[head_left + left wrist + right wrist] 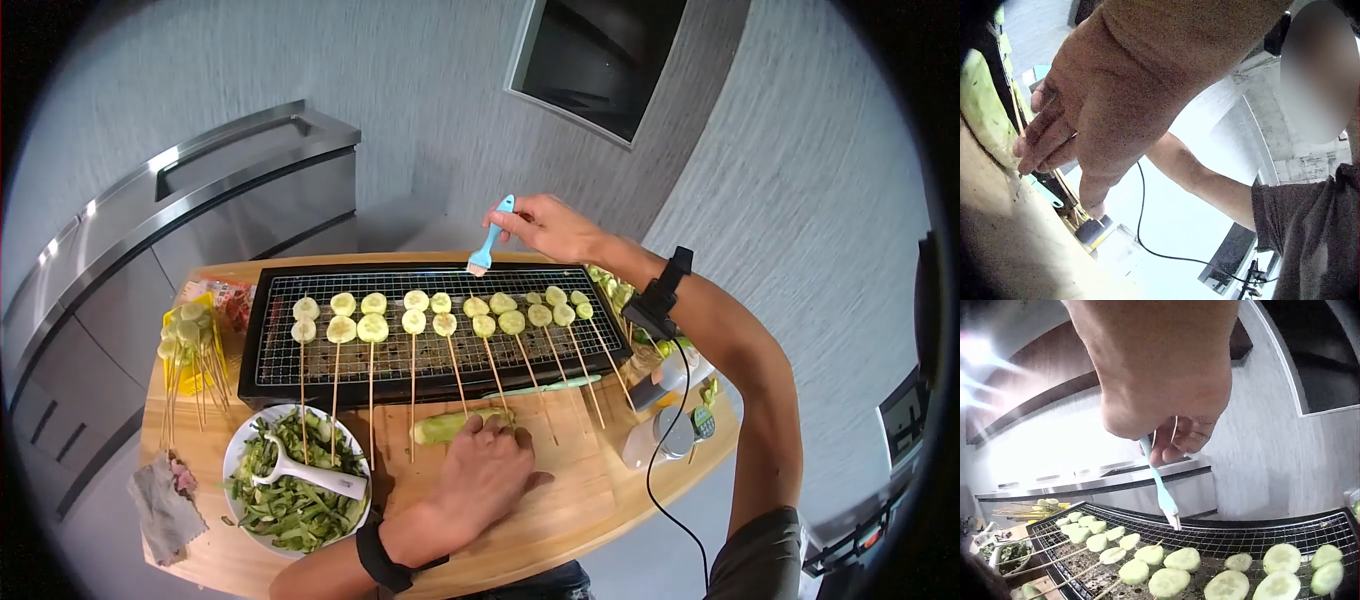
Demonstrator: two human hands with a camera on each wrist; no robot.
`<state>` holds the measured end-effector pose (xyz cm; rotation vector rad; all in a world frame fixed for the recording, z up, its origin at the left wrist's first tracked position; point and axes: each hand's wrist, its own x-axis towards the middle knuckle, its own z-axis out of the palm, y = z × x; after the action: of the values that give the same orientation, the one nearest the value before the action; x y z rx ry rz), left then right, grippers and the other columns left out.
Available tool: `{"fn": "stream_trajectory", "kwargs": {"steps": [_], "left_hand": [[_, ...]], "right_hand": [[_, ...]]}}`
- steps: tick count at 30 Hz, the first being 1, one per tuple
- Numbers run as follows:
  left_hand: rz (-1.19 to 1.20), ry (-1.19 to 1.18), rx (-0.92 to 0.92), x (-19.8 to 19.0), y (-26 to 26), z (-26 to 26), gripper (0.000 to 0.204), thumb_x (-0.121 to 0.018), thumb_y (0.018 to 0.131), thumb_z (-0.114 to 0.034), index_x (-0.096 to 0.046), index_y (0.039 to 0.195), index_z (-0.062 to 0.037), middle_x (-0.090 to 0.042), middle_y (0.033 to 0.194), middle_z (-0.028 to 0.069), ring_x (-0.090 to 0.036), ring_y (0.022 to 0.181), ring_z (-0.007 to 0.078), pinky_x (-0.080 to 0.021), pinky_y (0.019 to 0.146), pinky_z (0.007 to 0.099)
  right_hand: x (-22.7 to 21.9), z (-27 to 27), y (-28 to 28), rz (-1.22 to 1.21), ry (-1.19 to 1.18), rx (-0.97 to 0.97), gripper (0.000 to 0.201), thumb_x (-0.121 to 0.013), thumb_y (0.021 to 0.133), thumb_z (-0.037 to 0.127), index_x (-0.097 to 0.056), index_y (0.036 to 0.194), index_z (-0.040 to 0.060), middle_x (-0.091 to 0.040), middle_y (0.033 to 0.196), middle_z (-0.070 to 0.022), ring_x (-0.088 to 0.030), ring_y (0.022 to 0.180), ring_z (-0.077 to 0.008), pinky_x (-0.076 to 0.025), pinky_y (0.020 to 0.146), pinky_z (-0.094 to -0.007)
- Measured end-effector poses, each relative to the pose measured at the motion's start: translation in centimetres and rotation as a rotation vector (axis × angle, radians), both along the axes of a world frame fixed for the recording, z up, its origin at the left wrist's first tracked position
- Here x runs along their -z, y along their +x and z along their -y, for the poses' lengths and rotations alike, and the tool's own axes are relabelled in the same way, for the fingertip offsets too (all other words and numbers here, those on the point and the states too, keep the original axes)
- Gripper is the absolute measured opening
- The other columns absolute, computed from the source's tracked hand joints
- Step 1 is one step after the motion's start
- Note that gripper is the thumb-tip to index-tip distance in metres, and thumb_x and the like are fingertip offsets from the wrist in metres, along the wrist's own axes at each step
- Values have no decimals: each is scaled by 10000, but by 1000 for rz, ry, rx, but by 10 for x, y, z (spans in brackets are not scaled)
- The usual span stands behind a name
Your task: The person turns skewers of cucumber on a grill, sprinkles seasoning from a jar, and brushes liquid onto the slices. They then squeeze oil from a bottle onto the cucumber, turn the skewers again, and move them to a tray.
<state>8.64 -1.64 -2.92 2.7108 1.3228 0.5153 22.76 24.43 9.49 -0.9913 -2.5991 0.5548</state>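
Above the far edge of the black grill (252,330), my right hand (548,228) pinches a light blue basting brush (490,240), its bristles pointing down. Rows of cucumber-slice skewers lie on the wire mesh, such as one slice (373,328) at the left, and their wooden sticks stick out toward me. My left hand (487,465) is low over the cutting board (570,470), fingers loosely bent. Its fingertips (1025,164) are right at the end of a peeled cucumber (438,430). In the right wrist view, the brush (1166,499) hangs over the mesh behind the slices.
A white bowl (232,470) of cucumber peelings with a white peeler (310,474) stands at the left front. More skewers (188,335) lie on yellow packaging at the left. A grey cloth (165,510) is nearby. A lidded jar (672,432) stands right; a black cable (652,480) hangs there.
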Motion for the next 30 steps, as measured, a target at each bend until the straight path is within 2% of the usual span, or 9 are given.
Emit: {"fn": "stream_trajectory", "kwargs": {"steps": [4,6,11,15,16,21,23,27,30], "left_hand": [[17,-3,-14,-3,2,2,547,-649,930,-509,-694,1025,28,-716,892,163,-670,1015,300,-487,963,450],[56,26,-20,-5,1,3,516,-668,923,-480,-714,969,31,-710,851,142,-653,1017,288,-469,958,441],[25,-22,-12,-14,-4,3,507,-663,925,-479,-727,947,23,-716,840,149,-664,1007,294,-480,968,466],[55,-35,0,-16,-5,2,499,-660,927,-478,-731,922,16,-714,820,142,-667,1000,297,-479,967,464],[-12,-97,1,-20,-5,2,505,-639,942,-497,-725,902,-1,-718,889,158,-680,1009,306,-483,987,468],[-92,-160,17,-13,-9,0,475,-631,956,-489,-708,970,-20,-711,998,179,-680,1059,310,-483,1006,467],[0,62,15,-5,-8,0,452,-647,954,-455,-703,1011,-10,-691,1014,165,-638,1081,301,-492,964,450],[-15,24,12,-17,0,-2,453,-656,951,-451,-706,1007,-5,-672,1030,148,-589,1077,294,-497,909,432],[75,206,-19,-17,17,1,492,-640,938,-483,-717,982,1,-656,921,127,-567,1005,275,-448,888,406]], "right_hand": [[-7,29,11,-76,73,-129,347,-511,1091,324,-701,1225,67,-659,849,-18,-525,696,-99,-448,628,-313],[-17,62,15,124,-32,-17,386,-509,1086,347,-682,1228,32,-726,969,-108,-657,852,-188,-520,786,-364],[-18,99,26,76,-133,-149,350,-514,1089,328,-709,1136,41,-713,867,-81,-643,788,-160,-519,733,-350],[-8,79,23,-27,-297,-21,336,-517,1092,319,-716,1111,49,-644,807,12,-521,694,-78,-439,622,-281],[-6,70,21,-29,-298,-21,336,-517,1092,319,-716,1111,49,-644,807,12,-521,694,-78,-439,622,-281],[5,15,16,-86,-111,-29,352,-490,1105,330,-698,1191,59,-620,844,15,-487,685,-62,-425,603,-258],[-1,17,15,-81,-26,14,360,-481,1105,351,-693,1213,80,-625,856,7,-489,685,-70,-423,596,-269],[-15,29,25,-103,3,42,354,-490,1102,351,-696,1201,81,-620,837,16,-476,673,-63,-404,584,-260],[-23,36,40,-144,-207,103,363,-496,1101,343,-710,1175,59,-662,820,-1,-501,672,-82,-435,628,-259]]}}
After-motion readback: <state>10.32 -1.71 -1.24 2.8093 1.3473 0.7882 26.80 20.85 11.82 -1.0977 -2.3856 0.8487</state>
